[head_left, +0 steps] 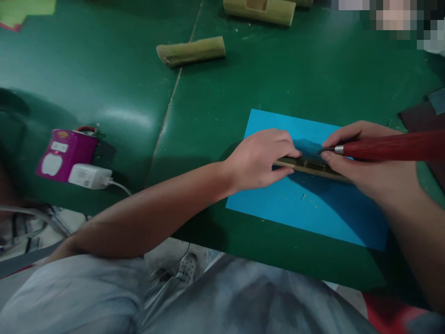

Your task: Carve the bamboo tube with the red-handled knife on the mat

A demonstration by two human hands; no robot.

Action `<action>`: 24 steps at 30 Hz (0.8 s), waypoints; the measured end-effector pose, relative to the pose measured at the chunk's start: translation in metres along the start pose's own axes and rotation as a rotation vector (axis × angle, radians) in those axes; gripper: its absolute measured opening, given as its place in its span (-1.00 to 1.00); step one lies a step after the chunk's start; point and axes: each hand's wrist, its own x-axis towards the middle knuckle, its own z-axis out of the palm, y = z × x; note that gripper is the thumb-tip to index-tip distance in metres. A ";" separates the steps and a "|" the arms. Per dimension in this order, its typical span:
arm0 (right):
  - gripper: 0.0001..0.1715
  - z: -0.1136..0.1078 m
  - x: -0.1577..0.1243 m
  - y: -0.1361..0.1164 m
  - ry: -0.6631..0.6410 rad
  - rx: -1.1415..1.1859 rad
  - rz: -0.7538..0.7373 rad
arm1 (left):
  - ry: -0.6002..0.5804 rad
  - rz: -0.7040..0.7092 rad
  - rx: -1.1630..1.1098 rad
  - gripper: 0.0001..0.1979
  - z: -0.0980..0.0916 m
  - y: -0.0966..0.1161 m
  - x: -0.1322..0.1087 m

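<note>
A narrow bamboo strip (313,167) lies across a blue sheet (264,197), with a marked or cut rectangle on its upper face. My left hand (264,157) grips its left end between thumb and fingers. In my right hand (375,171) is a red-handled carving knife (385,147), its thin metal shaft pinched near the tip. The tip is just above the strip's far edge; whether it touches cannot be made out. Small shavings (303,196) are scattered on the sheet below the strip.
Beyond the sheet lie a cut bamboo piece (193,52) and a notched bamboo tube (274,13). At left, a purple power socket (66,144) holds a white charger (91,176) with a cable. Dark items (422,118) sit at the right edge, and someone is blurred at top right.
</note>
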 end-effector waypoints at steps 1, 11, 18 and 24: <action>-0.90 -0.001 0.000 -0.002 0.011 0.015 -0.010 | 0.002 -0.001 -0.004 -0.79 0.000 0.000 0.000; -0.96 -0.011 -0.004 -0.028 0.136 0.035 0.118 | 0.051 0.030 0.027 -0.79 -0.002 0.013 -0.004; -0.92 0.007 -0.014 -0.024 0.110 0.109 0.083 | -0.021 -0.012 0.026 -0.78 0.000 0.018 -0.004; -0.93 0.005 -0.016 -0.024 0.084 0.049 0.025 | 0.015 0.026 0.037 -0.77 0.002 0.015 -0.002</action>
